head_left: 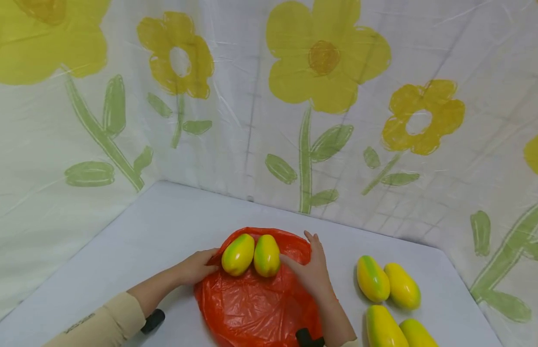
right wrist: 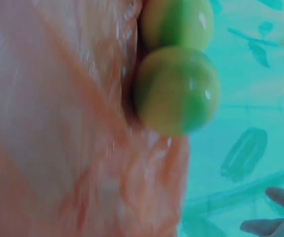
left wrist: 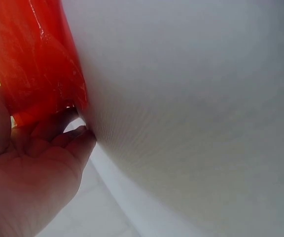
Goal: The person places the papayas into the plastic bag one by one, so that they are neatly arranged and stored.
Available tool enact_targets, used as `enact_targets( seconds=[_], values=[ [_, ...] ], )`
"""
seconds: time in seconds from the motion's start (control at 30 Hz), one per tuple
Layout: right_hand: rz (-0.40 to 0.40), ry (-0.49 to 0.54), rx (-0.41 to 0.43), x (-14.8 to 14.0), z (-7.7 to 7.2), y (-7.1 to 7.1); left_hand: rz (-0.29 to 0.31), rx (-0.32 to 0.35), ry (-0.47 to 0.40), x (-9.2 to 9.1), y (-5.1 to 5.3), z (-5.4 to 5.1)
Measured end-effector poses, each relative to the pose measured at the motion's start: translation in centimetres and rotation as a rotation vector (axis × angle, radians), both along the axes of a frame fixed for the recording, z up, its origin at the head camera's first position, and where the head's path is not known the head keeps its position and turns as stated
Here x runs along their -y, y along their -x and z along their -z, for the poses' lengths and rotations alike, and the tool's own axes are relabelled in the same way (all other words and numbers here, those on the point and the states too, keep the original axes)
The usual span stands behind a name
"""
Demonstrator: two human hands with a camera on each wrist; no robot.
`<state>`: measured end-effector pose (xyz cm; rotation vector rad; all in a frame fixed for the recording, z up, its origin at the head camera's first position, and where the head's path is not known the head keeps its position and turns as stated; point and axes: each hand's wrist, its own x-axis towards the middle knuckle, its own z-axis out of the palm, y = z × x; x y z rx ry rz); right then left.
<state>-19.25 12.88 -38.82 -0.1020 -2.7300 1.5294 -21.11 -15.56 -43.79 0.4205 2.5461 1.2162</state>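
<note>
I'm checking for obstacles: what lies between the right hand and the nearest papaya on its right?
Only bare white tabletop lies between the right hand and that papaya; the head view shows this.

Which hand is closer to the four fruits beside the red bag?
Right: the right hand is left of the four fruits, not touching; the left hand is farther left, holding the red bag.

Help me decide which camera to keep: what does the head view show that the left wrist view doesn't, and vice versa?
Only the head view shows the right hand, the four fruits right of the red plastic, and the printed flowers. Only the left wrist view shows the palm side of the left hand. Both show that hand, the red plastic, the table and yellow fruit.
</note>
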Motion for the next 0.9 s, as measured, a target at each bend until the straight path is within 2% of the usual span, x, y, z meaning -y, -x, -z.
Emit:
enact_targets(
  seconds=[0.2, 0.43, 0.7, 0.9],
  values=[
    [0.013, -0.049, 0.044, -2.7, -0.7, -1.1, 0.008, 0.002, -0.004, -0.1, 0.0, -0.1],
    [0.051, -0.122, 0.068, -5.0, -0.6, -2.0, -0.016, 0.004, 0.014, 0.0, 0.1, -0.1],
    [0.108, -0.120, 0.157, -7.1, -0.9, -3.8, -0.030, 0.015, 0.017, 0.2, 0.1, -0.1],
    [0.134, -0.185, 0.149, -9.9, -1.3, -5.2, -0.023, 0.011, 0.008, 0.1, 0.1, 0.1]
  ],
)
